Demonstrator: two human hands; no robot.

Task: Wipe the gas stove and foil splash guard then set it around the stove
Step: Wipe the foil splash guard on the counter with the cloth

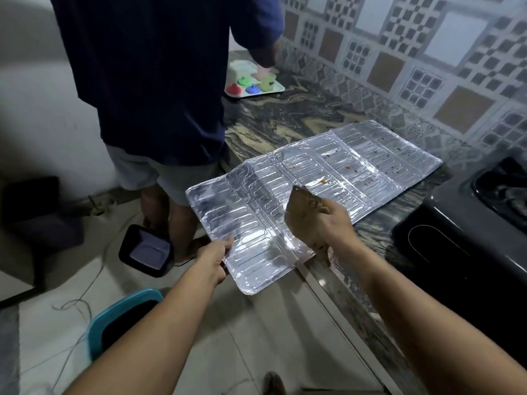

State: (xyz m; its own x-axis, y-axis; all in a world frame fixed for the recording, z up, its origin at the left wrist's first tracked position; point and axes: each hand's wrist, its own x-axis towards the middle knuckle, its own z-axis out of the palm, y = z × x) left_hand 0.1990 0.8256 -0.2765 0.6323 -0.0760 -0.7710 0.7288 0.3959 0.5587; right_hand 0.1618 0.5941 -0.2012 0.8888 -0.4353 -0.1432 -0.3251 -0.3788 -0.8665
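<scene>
One foil guard [310,189] lies flat on the counter [285,121], overhanging its edge, beside the stove [467,240]. The left hand [214,259] pinches its corner; the right hand [322,226] grips one brown cloth [302,203]. Another person [159,81] stands nearby.

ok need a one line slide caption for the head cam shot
Left hand steadies the foil splash guard on the counter while the right hand wipes it with a brown cloth.
</scene>
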